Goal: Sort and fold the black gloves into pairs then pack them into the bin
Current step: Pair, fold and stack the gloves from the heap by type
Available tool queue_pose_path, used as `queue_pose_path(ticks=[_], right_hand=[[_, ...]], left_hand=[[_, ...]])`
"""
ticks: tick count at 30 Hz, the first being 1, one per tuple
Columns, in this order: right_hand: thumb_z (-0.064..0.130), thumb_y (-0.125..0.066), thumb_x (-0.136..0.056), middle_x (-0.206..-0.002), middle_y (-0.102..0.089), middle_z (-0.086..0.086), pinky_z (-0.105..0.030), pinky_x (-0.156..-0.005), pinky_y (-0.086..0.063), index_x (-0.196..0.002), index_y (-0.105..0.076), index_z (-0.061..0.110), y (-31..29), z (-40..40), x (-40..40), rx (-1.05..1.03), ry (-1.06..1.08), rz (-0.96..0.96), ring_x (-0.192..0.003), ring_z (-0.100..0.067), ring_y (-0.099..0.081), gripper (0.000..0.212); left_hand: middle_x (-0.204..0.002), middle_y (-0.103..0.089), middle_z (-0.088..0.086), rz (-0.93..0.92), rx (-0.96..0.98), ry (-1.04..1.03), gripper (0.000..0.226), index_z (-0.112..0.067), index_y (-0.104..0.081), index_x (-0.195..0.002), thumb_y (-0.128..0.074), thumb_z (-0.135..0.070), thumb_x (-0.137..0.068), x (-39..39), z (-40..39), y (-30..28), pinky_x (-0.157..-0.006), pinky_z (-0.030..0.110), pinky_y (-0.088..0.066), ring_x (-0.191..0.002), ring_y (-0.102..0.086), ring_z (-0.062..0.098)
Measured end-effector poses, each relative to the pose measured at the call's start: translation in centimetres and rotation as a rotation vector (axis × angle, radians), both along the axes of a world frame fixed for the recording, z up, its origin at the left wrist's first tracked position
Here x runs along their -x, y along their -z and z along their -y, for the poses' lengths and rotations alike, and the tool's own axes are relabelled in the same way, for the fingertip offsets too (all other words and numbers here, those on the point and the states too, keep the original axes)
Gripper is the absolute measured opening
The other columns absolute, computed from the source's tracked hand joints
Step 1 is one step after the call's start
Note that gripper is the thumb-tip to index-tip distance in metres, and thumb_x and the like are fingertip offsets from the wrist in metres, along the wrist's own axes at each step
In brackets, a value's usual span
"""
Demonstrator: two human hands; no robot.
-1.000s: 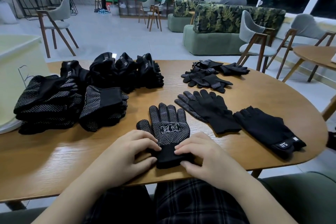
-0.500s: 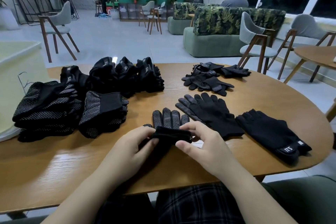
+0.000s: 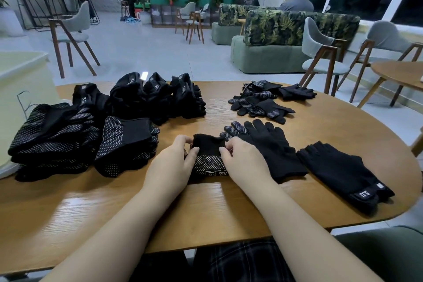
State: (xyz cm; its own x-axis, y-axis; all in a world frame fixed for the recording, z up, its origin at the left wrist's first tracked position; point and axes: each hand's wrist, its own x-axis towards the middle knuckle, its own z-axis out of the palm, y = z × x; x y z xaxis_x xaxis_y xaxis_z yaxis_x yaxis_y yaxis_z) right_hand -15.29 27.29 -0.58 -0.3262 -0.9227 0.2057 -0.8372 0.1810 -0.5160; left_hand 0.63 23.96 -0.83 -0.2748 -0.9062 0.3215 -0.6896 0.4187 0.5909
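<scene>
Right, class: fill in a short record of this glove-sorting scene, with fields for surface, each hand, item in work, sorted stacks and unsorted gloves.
surface: round wooden table
left hand: pinches the folded glove's cuff
right hand: pinches the same cuff
item in work: dotted glove, folded over, cuff on top
sorted stacks: folded gloves, left of the hands
unsorted gloves: loose heap, far right; two flat gloves beside the right hand

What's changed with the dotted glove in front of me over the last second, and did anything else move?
The dotted glove lay flat with its cuff toward you; both hands lifted the cuff and folded it away over the fingers. The left hand and right hand now pinch the folded cuff at either side. The plain gloves, the fingerless glove, the folded stacks and the far loose pile stayed put.
</scene>
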Motion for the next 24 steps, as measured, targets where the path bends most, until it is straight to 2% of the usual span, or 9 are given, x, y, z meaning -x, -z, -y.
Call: queue_pose_path(ticks=[4, 7, 9, 11, 13, 16, 20, 22, 24], right_hand=[[0.029, -0.053, -0.094, -0.109, -0.06, -0.002, -0.034, -0.086, -0.044, -0.121, -0.052, 0.018, 0.7, -0.2, 0.0, 0.082, -0.001, -0.007, -0.105, -0.022, -0.052, 0.029], [0.022, -0.054, -0.093, -0.125, -0.052, 0.0, -0.024, -0.101, -0.031, -0.128, -0.054, 0.019, 1.2, -0.2, 0.5, 0.194, -0.099, -0.033, -0.119, -0.018, -0.039, 0.035], [0.02, -0.051, -0.095, -0.134, -0.049, 0.002, -0.018, -0.104, -0.022, -0.129, -0.056, 0.018, 1.3, -0.2, 0.5, 0.199, -0.188, 0.003, -0.128, -0.014, -0.035, 0.035], [0.023, -0.049, -0.096, -0.139, -0.048, 0.003, -0.021, -0.11, -0.023, -0.128, -0.058, 0.019, 1.4, -0.1, 0.3, 0.153, -0.25, 0.033, -0.132, -0.011, -0.036, 0.034], [0.026, -0.05, -0.096, -0.135, -0.052, 0.004, -0.027, -0.109, -0.03, -0.123, -0.062, 0.018, 1.6, -0.1, 0.2, 0.127, -0.266, 0.037, -0.129, -0.01, -0.041, 0.031], [0.027, -0.052, -0.094, -0.111, -0.059, 0.007, -0.025, -0.097, -0.038, -0.11, -0.066, 0.017, 1.5, -0.3, 0.3, 0.177, -0.267, 0.047, -0.111, -0.011, -0.05, 0.023], [0.023, -0.056, -0.092, -0.081, -0.046, 0.018, -0.021, -0.081, -0.04, -0.093, -0.065, 0.017, 1.4, -0.6, -0.1, 0.203, -0.308, 0.077, -0.086, -0.005, -0.048, 0.011], [0.019, -0.058, -0.088, -0.078, -0.046, 0.019, -0.022, -0.08, -0.04, -0.087, -0.065, 0.015, 1.6, -0.5, -0.3, 0.287, -0.295, 0.041, -0.082, -0.006, -0.044, 0.008], [0.019, -0.058, -0.085, -0.089, -0.054, 0.011, -0.02, -0.085, -0.037, -0.092, -0.066, 0.014, 1.8, -0.2, -0.2, 0.329, -0.279, 0.011, -0.09, -0.01, -0.045, 0.012]], left_hand=[[-0.097, -0.049, -0.01, 0.012, 0.052, 0.068, 0.041, -0.031, -0.049, -0.124, -0.056, -0.049, -0.087, -0.9, -0.2, 0.2, -0.077, 0.03, -0.043, -0.087, -0.049, 0.01], [-0.109, -0.042, -0.011, 0.031, 0.035, 0.191, 0.052, -0.038, -0.054, -0.123, -0.069, -0.052, -0.075, -1.9, -0.2, 0.8, -0.089, 0.027, -0.039, -0.1, -0.043, 0.008], [-0.11, -0.041, -0.011, 0.114, 0.039, 0.234, 0.045, -0.038, -0.059, -0.119, -0.071, -0.047, -0.077, -2.2, -0.2, 1.3, -0.095, 0.028, -0.037, -0.104, -0.039, 0.008], [-0.108, -0.044, -0.012, 0.126, 0.062, 0.227, 0.034, -0.034, -0.062, -0.116, -0.069, -0.034, -0.082, -2.3, -0.3, 1.5, -0.095, 0.029, -0.037, -0.103, -0.039, 0.008], [-0.106, -0.046, -0.011, 0.089, 0.08, 0.203, 0.029, -0.029, -0.065, -0.112, -0.066, -0.019, -0.084, -2.2, -0.1, 1.6, -0.094, 0.028, -0.037, -0.102, -0.041, 0.01], [-0.106, -0.048, -0.006, -0.014, 0.116, 0.128, 0.03, -0.021, -0.067, -0.103, -0.062, -0.002, -0.081, -2.2, 0.2, 1.6, -0.094, 0.026, -0.035, -0.104, -0.046, 0.015], [-0.115, -0.047, 0.002, -0.088, 0.147, -0.028, 0.038, -0.013, -0.067, -0.104, -0.058, 0.01, -0.076, -2.2, 0.3, 1.3, -0.099, 0.023, -0.027, -0.114, -0.044, 0.02], [-0.117, -0.047, 0.008, -0.064, 0.176, -0.094, 0.041, -0.01, -0.065, -0.11, -0.056, 0.01, -0.076, -2.1, 0.1, 1.3, -0.098, 0.024, -0.028, -0.113, -0.044, 0.026], [-0.113, -0.048, 0.014, -0.016, 0.208, -0.173, 0.042, -0.007, -0.062, -0.114, -0.056, 0.009, -0.076, -2.0, -0.4, 1.4, -0.096, 0.031, -0.032, -0.106, -0.043, 0.032]])
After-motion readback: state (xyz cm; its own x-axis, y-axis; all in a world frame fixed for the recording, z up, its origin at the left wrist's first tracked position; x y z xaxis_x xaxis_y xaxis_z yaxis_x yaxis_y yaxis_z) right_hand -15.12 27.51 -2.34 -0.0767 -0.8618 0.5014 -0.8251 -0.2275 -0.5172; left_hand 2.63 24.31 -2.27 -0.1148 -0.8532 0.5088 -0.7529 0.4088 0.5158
